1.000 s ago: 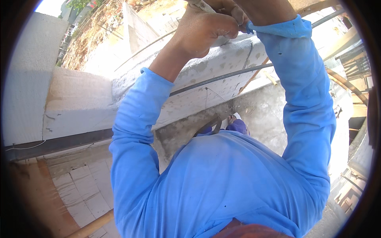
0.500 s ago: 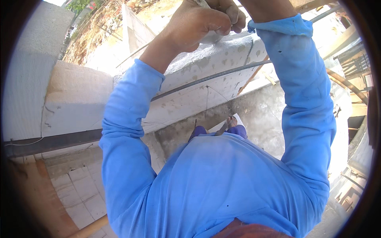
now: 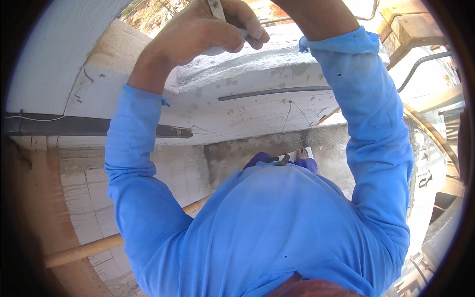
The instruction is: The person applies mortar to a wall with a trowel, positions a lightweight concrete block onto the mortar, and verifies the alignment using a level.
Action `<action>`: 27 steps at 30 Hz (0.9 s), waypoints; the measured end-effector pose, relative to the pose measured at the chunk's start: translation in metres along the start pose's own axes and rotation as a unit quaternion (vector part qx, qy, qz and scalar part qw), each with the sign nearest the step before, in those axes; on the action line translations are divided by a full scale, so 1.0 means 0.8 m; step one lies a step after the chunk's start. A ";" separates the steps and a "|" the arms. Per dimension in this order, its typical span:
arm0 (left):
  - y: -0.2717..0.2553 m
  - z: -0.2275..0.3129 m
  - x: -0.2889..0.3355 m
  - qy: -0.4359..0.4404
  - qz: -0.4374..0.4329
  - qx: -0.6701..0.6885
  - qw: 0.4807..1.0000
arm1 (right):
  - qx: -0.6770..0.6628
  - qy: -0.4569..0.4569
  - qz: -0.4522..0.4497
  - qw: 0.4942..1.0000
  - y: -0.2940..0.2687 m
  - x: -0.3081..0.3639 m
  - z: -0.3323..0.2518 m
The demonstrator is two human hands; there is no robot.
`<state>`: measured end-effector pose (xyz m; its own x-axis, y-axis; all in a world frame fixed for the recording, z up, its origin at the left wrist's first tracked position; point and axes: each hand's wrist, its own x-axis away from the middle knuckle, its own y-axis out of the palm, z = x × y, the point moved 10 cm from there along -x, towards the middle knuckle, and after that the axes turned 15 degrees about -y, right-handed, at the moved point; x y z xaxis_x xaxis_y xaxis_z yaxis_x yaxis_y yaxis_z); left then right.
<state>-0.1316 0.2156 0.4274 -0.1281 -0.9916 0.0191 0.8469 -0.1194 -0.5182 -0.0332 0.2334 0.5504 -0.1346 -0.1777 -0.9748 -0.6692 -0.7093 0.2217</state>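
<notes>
My left hand [image 3: 208,32] is closed over the top of a wall, its fingers curled round a flat, pale grey tool [image 3: 216,9] that looks smeared with mortar. A grey edge also shows under the palm, but the tool's exact kind is hidden by the fingers. Below the hand runs the wall's rough top [image 3: 277,54], coated in grey-white mortar. My right forearm [image 3: 321,20], in a rolled blue sleeve, reaches up past the top edge over the same wall, and its hand lies outside the picture.
A ribbed steel bar [image 3: 277,92] juts along the wall face. At left a dark steel beam [image 3: 99,127] ends near my forearm. A wooden pole [image 3: 84,251] crosses lower left. Timber pieces [image 3: 418,29] and a bent bar [image 3: 420,62] stand at right. My feet are far below.
The view has turned, so wall and beam lie more level. My left hand has shifted left and slightly down in the picture, still gripping the tool. The right forearm has moved slightly left.
</notes>
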 end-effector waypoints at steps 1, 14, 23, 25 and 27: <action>-0.003 0.008 0.004 0.005 -0.023 -0.052 0.998 | -0.007 0.016 0.028 0.999 -0.006 0.009 0.010; -0.054 -0.060 0.081 -0.227 0.261 -0.247 0.905 | -0.148 0.201 0.337 0.908 -0.034 0.143 0.123; -0.064 -0.068 0.087 -0.232 0.310 -0.213 0.897 | -0.156 0.193 0.272 0.930 -0.001 0.124 0.129; -0.065 -0.065 0.094 -0.180 0.354 -0.206 0.894 | -0.152 0.208 0.265 0.929 0.005 0.104 0.125; -0.068 -0.083 0.105 -0.192 0.374 -0.148 0.895 | -0.124 0.226 0.220 0.941 0.021 0.098 0.121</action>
<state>-0.2227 0.1418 0.4005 0.6526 -0.7398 -0.1636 0.4410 0.5464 -0.7120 -0.1257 0.2738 0.4752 0.0037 -0.7237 -0.6901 -0.4226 -0.6266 0.6548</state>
